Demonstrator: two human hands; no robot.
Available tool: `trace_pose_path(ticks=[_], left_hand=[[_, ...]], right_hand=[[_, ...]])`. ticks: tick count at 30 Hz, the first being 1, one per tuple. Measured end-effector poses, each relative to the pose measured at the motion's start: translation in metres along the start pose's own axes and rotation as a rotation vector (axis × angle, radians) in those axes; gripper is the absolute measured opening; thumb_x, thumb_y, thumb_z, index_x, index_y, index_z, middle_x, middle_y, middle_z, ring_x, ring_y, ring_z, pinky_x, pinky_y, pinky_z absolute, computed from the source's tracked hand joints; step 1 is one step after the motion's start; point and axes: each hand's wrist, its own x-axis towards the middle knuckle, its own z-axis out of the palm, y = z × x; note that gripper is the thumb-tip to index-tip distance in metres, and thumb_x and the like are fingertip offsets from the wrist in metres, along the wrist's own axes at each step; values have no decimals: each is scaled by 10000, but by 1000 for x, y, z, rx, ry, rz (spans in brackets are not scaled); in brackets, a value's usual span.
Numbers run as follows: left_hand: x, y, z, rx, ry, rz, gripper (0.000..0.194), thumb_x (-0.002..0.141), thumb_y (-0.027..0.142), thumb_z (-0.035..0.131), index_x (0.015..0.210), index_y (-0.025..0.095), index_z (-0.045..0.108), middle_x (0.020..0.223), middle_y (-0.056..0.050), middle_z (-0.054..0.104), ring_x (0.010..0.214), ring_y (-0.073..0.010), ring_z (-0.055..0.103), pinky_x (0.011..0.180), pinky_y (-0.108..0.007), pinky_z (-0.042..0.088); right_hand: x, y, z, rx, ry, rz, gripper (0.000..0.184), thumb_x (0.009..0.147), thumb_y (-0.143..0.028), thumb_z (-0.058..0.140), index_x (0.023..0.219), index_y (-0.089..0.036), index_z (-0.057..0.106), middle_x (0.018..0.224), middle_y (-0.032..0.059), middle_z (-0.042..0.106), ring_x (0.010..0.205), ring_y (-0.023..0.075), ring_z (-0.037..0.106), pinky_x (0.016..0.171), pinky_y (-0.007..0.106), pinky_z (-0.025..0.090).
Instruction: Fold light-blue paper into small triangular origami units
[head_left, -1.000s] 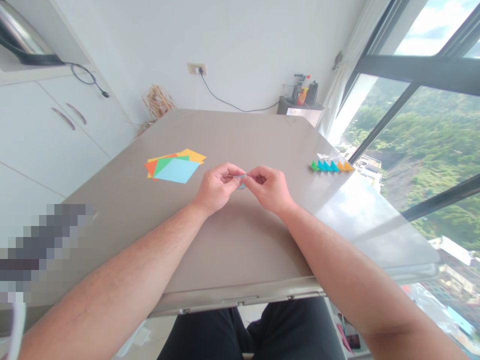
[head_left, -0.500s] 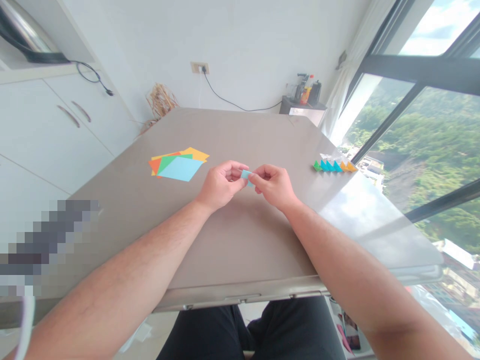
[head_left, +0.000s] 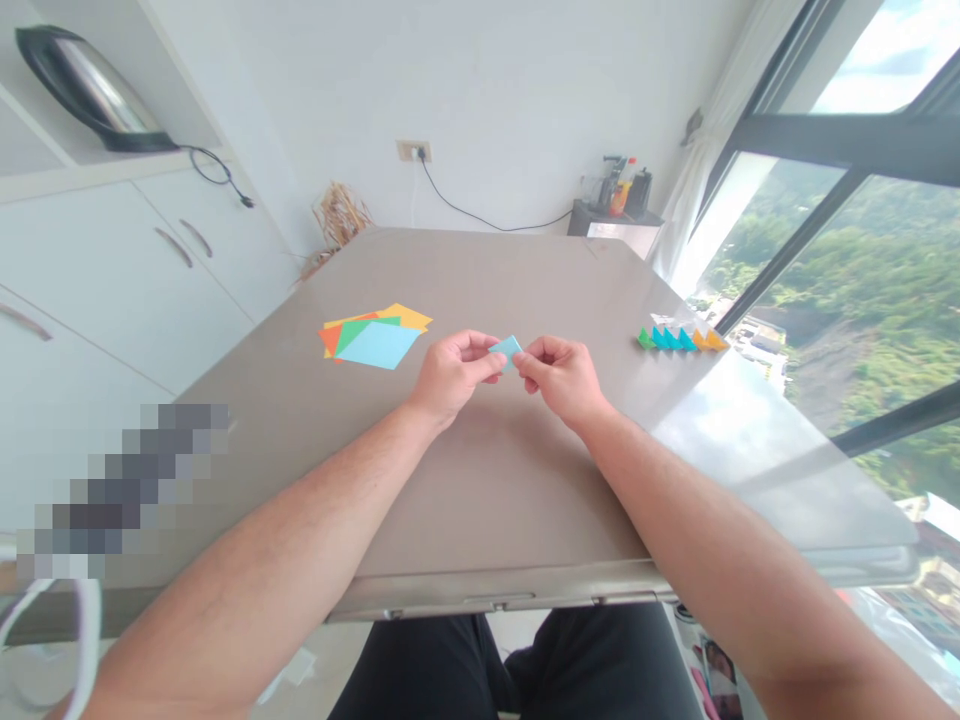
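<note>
A small folded piece of light blue paper [head_left: 506, 348] is held just above the table, between my two hands. My left hand [head_left: 459, 375] pinches its left side between thumb and fingers. At its right corner, the thumb and fingertips of my right hand [head_left: 559, 372] close on it. Part of the paper is hidden behind the fingers. Left of my hands lies a fanned stack of coloured paper sheets [head_left: 381, 347], light blue on top, with green, orange and yellow beneath. Far to the right stands a row of small folded paper pieces [head_left: 675, 340] in green, blue and orange.
The grey-brown table [head_left: 495, 480] spreads under my forearms, its front edge close to my legs. A pixelated dark object [head_left: 124, 485] is at the left edge. Behind stand a small cabinet [head_left: 619, 235] with bottles and, left, a kettle [head_left: 105, 95] on a shelf. Windows [head_left: 840, 260] line the right.
More of the light blue folded paper shows now, with its corner pointing up. My right hand has shifted slightly away from my left. The whole view has moved a little.
</note>
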Motion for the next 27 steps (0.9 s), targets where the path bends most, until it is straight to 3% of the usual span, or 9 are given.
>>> trace_pose_path(ticks=[4,8,14,27], left_hand=[[1,-2,-2,52,-26,-7,264,737,366,826,796,164,667,731,-25,703,660,-144,661,663,-301,569],[3,-2,-3,139,-63,-43,307,708,393,857,782,164,666,740,-23,677,691,-146,655,655,-298,577],[2,-4,1,-82,-78,-174,245,733,336,818,765,155,657,767,-19,652,706,-131,641,706,-330,587],[2,-4,6,-23,9,-71,209,710,282,777,669,178,600,704,7,623,717,-128,617,665,-280,542]], right_hand=[[0,1,0,-75,-52,20,260,788,-416,692,671,-196,613,566,-19,594,549,117,501,539,262,375],[0,4,0,-258,-54,-53,293,800,-418,663,625,-198,582,546,-31,557,533,104,422,526,267,323],[0,6,-4,-139,-46,8,266,795,-390,677,631,-187,626,550,-2,596,511,110,458,519,278,348],[3,15,-5,33,-158,131,236,757,-359,733,634,-167,671,659,53,674,576,152,597,598,312,499]])
